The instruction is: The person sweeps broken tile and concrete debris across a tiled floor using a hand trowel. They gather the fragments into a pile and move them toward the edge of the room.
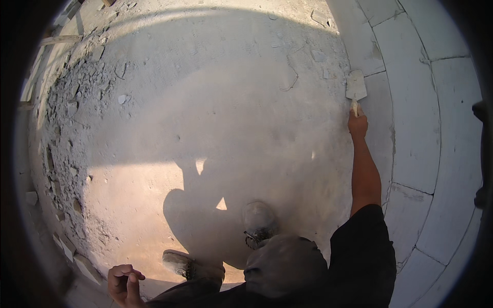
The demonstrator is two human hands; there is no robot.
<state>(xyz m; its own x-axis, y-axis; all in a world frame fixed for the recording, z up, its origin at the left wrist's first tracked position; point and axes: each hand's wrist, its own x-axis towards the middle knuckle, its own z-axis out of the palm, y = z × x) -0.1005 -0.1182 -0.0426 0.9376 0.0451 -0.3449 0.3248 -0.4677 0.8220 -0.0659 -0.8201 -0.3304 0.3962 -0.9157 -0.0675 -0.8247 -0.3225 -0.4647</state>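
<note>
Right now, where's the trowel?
In the head view, the trowel is at the upper right, gripped in the right hand, its blade pointing away near the base of the pale block wall.

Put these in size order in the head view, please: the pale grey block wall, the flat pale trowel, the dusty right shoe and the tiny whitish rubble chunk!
1. Pale grey block wall
2. Dusty right shoe
3. Flat pale trowel
4. Tiny whitish rubble chunk
That's only how big they look here.
</note>
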